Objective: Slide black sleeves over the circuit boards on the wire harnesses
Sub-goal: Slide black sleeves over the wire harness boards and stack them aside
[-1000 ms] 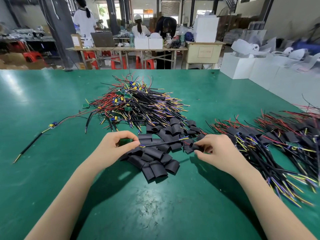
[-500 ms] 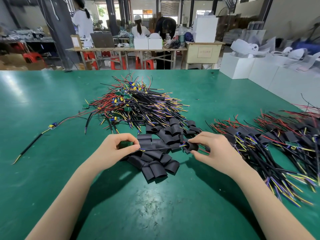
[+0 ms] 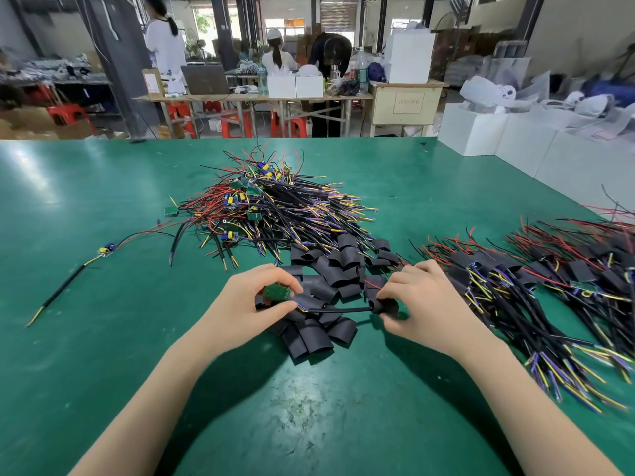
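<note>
The left hand (image 3: 254, 300) pinches a small green circuit board (image 3: 277, 292) by its edges, just above the heap of loose black sleeves (image 3: 319, 324) on the green table (image 3: 103, 338). The right hand (image 3: 417, 304) grips one black sleeve (image 3: 383, 306) already threaded on the harness's black cable (image 3: 340, 310), apparently with the wire ends through it, though the fingers hide that. The sleeve looks light, soft and easily flattened, so holding it near its mouth should keep it open. The board seems stiff but delicate; its edges are the safest hold.
</note>
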